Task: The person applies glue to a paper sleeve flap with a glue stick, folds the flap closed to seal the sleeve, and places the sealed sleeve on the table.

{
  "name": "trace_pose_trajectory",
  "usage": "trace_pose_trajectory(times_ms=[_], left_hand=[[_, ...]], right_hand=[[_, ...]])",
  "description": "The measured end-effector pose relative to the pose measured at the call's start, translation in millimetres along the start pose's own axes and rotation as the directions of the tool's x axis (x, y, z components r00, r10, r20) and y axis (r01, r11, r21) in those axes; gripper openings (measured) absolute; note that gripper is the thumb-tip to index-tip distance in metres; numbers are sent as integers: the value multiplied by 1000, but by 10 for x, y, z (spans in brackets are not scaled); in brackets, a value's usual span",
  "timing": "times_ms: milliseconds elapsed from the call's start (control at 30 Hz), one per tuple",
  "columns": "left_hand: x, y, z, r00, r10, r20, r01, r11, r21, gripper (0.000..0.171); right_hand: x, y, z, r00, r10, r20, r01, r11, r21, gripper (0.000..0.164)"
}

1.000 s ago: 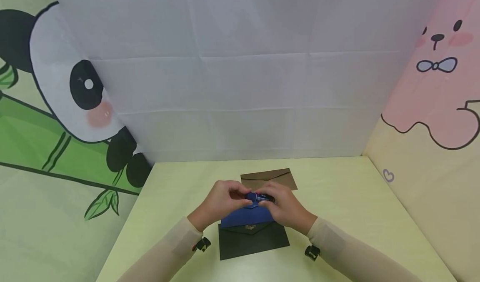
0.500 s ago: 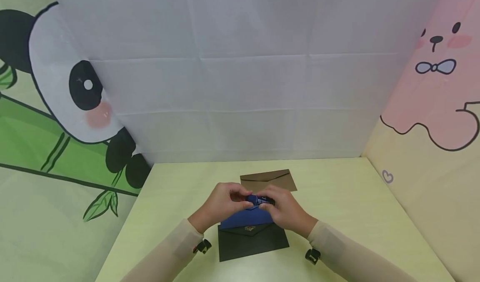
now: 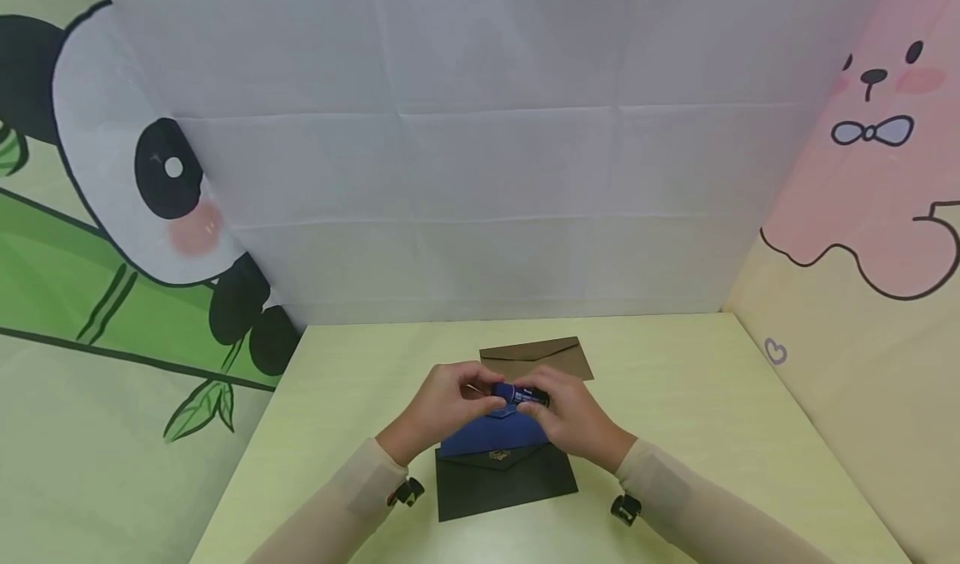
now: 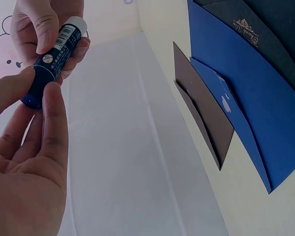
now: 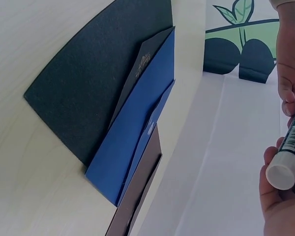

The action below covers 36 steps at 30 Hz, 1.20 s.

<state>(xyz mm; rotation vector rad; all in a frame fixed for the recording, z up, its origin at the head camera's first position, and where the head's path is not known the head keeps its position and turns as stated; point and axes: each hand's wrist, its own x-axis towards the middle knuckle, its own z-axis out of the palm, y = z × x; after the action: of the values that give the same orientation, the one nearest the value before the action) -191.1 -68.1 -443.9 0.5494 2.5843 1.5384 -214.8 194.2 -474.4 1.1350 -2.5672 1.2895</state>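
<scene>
A dark blue glue stick [image 3: 519, 394] with a white end is held between both hands above the envelopes. My left hand [image 3: 444, 404] pinches its blue cap end between thumb and fingers. My right hand [image 3: 573, 414] grips the labelled body; in the left wrist view the barcode side of the glue stick [image 4: 59, 51] shows, white end pointing away. Below lie a brown envelope [image 3: 536, 357], a blue envelope [image 3: 487, 439] and a black envelope [image 3: 510, 493], overlapping in a column. Part of the blue one is hidden by the hands.
The envelopes lie on a pale yellow table [image 3: 360, 364]. A white cloth [image 3: 510, 164] hangs behind it, with a panda print [image 3: 112, 131] on the left side and a pink bear print [image 3: 870, 172] on the right.
</scene>
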Motion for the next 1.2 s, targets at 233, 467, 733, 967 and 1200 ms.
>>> trace_pose_trajectory(times_ms=[233, 467, 733, 967, 1200], left_hand=[[8, -38, 12, 1000, -16, 19, 16, 1000, -8, 35], [8, -88, -4, 999, -35, -7, 35, 998, 49, 43], [-17, -117, -37, 996, -66, -53, 70, 994, 81, 36], [-27, -153, -34, 996, -65, -56, 70, 993, 93, 35], [-38, -151, -34, 996, -71, -44, 75, 993, 88, 33]], right_hand=[[-22, 53, 3, 1000, 6, -15, -6, 1000, -3, 30], [-57, 257, -34, 978, 197, -69, -200, 979, -48, 26], [-74, 623, -124, 891, 451, -56, -455, 887, -82, 20], [-83, 917, -136, 872, 486, -51, -488, 858, -159, 19], [-71, 1072, -88, 859, 512, -21, -504, 838, -211, 22]])
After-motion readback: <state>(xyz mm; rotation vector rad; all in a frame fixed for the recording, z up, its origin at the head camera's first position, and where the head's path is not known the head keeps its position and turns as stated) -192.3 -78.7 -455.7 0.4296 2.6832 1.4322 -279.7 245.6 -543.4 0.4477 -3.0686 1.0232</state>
